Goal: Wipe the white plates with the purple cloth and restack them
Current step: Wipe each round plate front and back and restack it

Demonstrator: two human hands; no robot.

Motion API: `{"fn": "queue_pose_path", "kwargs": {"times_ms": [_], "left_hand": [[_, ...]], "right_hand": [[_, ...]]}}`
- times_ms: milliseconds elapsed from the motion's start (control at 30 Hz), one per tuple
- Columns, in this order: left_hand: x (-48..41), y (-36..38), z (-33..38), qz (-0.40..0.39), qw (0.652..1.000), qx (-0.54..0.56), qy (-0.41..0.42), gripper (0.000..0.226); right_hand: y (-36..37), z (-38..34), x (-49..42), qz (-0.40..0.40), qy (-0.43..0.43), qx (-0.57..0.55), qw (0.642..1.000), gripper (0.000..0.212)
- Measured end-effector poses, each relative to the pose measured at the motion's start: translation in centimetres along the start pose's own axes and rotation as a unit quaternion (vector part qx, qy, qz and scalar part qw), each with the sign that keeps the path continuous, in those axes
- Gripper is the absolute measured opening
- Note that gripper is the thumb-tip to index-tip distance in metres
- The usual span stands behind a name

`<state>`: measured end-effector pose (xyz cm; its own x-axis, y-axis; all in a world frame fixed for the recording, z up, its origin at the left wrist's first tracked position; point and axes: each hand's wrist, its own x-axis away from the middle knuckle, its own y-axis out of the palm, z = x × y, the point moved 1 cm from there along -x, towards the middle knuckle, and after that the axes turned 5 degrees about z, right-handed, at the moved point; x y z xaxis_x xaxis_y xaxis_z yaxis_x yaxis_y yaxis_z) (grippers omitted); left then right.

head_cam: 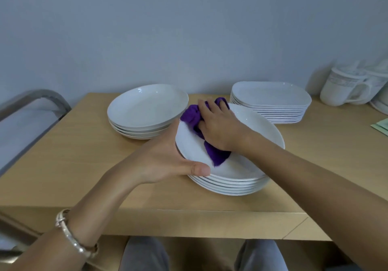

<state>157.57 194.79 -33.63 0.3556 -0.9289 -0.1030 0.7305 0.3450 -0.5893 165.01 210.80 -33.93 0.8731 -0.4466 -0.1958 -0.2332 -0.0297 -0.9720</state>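
Observation:
A stack of several round white plates (237,186) sits at the middle of the wooden table. Its top plate (258,132) is tilted up at the left, and my left hand (168,157) grips that plate's left rim with the thumb on top. My right hand (218,127) presses the bunched purple cloth (217,155) onto the top plate's face. A second, shorter stack of round white plates (144,106) stands behind and to the left, apart from both hands.
A stack of several rounded-rectangular white plates (270,100) stands at the back right. White mugs (344,88) are at the far right by the wall. A green paper (381,125) lies at the right edge. A metal-framed chair (31,111) stands left of the table (84,155).

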Motion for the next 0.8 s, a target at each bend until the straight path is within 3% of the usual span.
{"fn": "queue_pose_path", "kwargs": {"times_ms": [100,233,333,433,533,633,800], "left_hand": [[0.1,-0.2,0.4,-0.008,1.0,-0.012,-0.003,0.109],[0.0,-0.5,1.2,-0.029,0.999,-0.023,-0.013,0.083],[-0.1,-0.6,1.2,-0.035,0.997,-0.056,-0.048,0.096],[0.1,-0.4,2.6,-0.048,0.977,-0.198,-0.058,0.113],[0.7,0.7,5.1,-0.12,0.939,-0.321,-0.024,0.076],[1.2,2.2,6.2,-0.139,0.932,-0.333,-0.039,0.061],[0.9,2.7,6.6,-0.143,0.928,-0.343,-0.015,0.091]], "right_hand": [[-0.9,2.1,0.6,0.025,0.051,0.049,0.997,0.056],[-2.6,4.1,2.9,-0.018,0.089,0.092,0.992,0.053],[-4.2,3.9,6.3,-0.042,0.058,0.079,0.994,0.043],[-5.6,2.0,9.2,-0.06,0.008,-0.006,0.998,0.034],[-6.1,1.7,9.7,-0.067,-0.016,-0.071,0.995,0.046],[-6.2,2.7,9.5,-0.018,0.0,-0.13,0.991,0.045],[-7.4,4.0,9.9,0.121,0.059,-0.181,0.974,0.035]]}}
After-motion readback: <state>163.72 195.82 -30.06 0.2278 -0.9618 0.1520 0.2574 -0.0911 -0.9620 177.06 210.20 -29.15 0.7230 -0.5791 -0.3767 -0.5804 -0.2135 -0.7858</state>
